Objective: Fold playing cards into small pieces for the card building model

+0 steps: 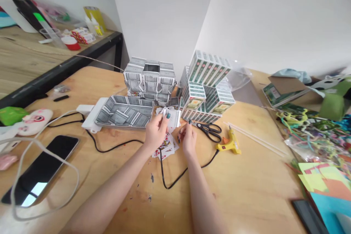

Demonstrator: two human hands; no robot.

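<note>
Pinched between the thumb and fingers of my left hand is a playing card, pale patterned side up; whether more than one card is there I cannot tell. My right hand is just right of it, thumb raised and fingers loosely curled apart, with nothing visible in it. Below the hands lie loose playing cards, faces up and overlapping. Left of my left hand stands an open tray built of playing cards. Behind it rises a boxy card structure with a square hole on top.
Card boxes are stacked behind my right hand. Black scissors and a yellow glue gun lie to the right, its black cord looping beneath my hands. A phone and white cable lie left. Craft scraps cover the right edge.
</note>
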